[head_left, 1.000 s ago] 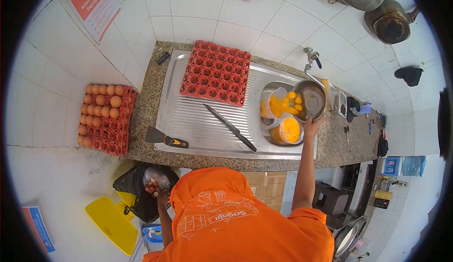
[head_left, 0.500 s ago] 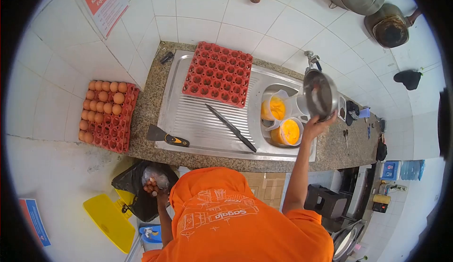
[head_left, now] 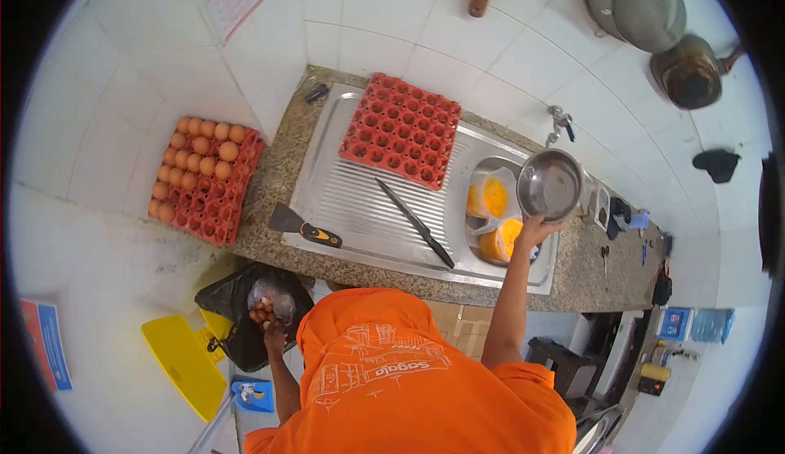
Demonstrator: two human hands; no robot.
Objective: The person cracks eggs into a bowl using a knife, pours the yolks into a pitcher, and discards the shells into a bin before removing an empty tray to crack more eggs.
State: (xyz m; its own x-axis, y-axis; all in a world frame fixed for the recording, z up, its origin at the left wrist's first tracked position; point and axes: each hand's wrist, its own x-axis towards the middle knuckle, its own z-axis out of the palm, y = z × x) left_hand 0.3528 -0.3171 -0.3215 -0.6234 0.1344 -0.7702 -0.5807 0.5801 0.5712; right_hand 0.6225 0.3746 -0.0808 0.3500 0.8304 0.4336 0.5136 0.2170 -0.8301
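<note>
My right hand (head_left: 540, 230) grips the rim of a steel bowl (head_left: 551, 184) and holds it up over the sink's right side. The bowl's inside faces me and looks bare. Below and left of it, two clear plastic jugs stand in the sink basin: a rear jug (head_left: 491, 195) and a front jug (head_left: 497, 245), both with yellow-orange egg in them. The bowl hand partly hides the front jug. My left hand (head_left: 275, 337) is down at the black bin bag (head_left: 235, 323), beside brown eggshells (head_left: 262, 313); its fingers are too small to make out.
An empty red egg tray (head_left: 401, 131) and a knife (head_left: 415, 225) lie on the drainboard. A scraper (head_left: 304, 227) rests at its left edge. Another tray (head_left: 204, 213), partly filled with brown eggs (head_left: 194, 162), sits left. A tap (head_left: 559, 123) juts out behind the bowl.
The steel bowl has turned from nearly edge-on to show its inside, and now hangs closer to the jugs. My left hand stays by the bin bag. The whole view has shifted slightly.
</note>
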